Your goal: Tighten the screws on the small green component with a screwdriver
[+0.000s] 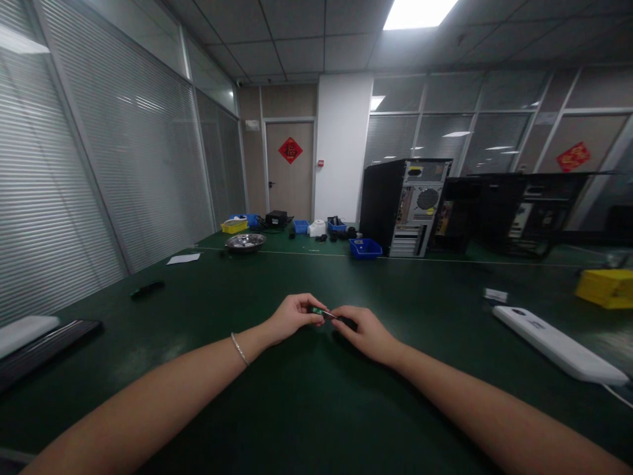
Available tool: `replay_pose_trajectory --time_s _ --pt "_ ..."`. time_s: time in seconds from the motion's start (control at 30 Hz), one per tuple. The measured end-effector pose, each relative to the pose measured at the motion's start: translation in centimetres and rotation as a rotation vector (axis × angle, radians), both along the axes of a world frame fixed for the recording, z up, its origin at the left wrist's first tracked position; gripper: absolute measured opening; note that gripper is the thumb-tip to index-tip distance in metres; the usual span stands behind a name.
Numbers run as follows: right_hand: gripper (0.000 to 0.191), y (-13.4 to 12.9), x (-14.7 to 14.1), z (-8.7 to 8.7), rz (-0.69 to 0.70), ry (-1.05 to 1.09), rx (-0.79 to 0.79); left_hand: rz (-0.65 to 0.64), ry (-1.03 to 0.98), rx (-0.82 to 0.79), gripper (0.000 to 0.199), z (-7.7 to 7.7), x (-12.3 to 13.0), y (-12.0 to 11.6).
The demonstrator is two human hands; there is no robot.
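Note:
My left hand (293,318) is closed in a pinch on a small green piece (318,311) that looks like a circuit board. From its right end a thin, light-coloured strip (329,315) runs to the fingertips of my right hand (368,334). Those fingers are closed around the strip's end; whether it is part of the board or a separate thin tool, I cannot tell. Both hands are held close together, just over the green tabletop (306,409). My fingers cover much of the small piece.
A dark, slim object (147,289) and a white paper (184,258) lie to the left, beyond a black keyboard (49,349). Toward the back are a metal bowl (245,243), a blue bin (365,249) and a computer tower (383,208). On the right lies a white power strip-like bar (558,346).

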State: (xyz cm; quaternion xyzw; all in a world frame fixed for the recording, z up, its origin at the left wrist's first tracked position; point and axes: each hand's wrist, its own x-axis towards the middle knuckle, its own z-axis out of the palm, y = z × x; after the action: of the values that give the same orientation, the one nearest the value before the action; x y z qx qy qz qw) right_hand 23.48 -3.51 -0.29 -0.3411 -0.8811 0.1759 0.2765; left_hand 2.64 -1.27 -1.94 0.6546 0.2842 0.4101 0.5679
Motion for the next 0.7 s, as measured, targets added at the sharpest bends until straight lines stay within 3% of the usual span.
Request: replay_pose_trajectory --time_s 0.7 --pt "0.023 -0.24 0.08 0.24 0.009 -0.005 -0.016 -0.032 -0.028 -0.055 0.033 -0.14 -0.13 0.23"
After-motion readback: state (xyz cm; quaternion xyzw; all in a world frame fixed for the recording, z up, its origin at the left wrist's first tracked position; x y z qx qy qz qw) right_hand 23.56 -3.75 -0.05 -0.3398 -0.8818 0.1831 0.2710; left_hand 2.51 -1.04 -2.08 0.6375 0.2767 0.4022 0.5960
